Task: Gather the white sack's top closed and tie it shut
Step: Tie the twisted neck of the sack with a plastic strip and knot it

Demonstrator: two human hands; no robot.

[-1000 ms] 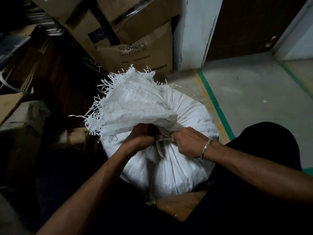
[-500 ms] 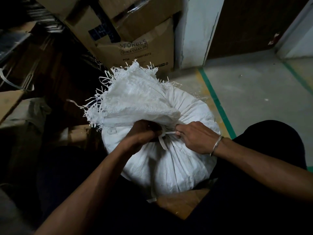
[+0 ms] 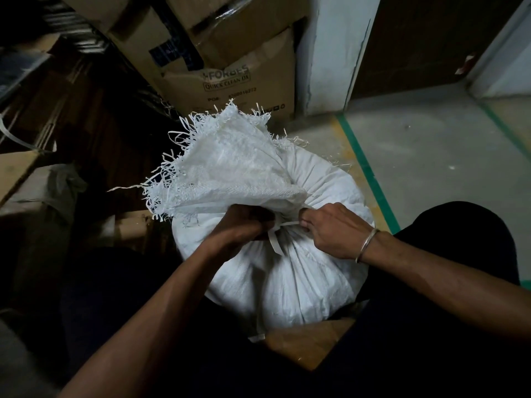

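Note:
A full white woven sack (image 3: 287, 277) stands upright between my knees. Its frayed top (image 3: 227, 162) is bunched together and fans out up and to the left. A flat white tie strip (image 3: 283, 226) wraps the gathered neck, with one loose end hanging down the sack's front. My left hand (image 3: 244, 225) is closed at the neck on the strip's left end. My right hand (image 3: 330, 228), with a metal bangle on the wrist, pinches the strip's right end and holds it taut to the right.
Stacked cardboard boxes (image 3: 230, 81) stand just behind the sack. A white pillar (image 3: 336, 53) and a dark door lie to the right of them. Green tape lines (image 3: 370, 179) cross the grey floor on the right. Dark clutter fills the left side.
My two hands have drawn apart, the right one moving right, so the strip between them now stretches taut. The frayed top has risen slightly in view.

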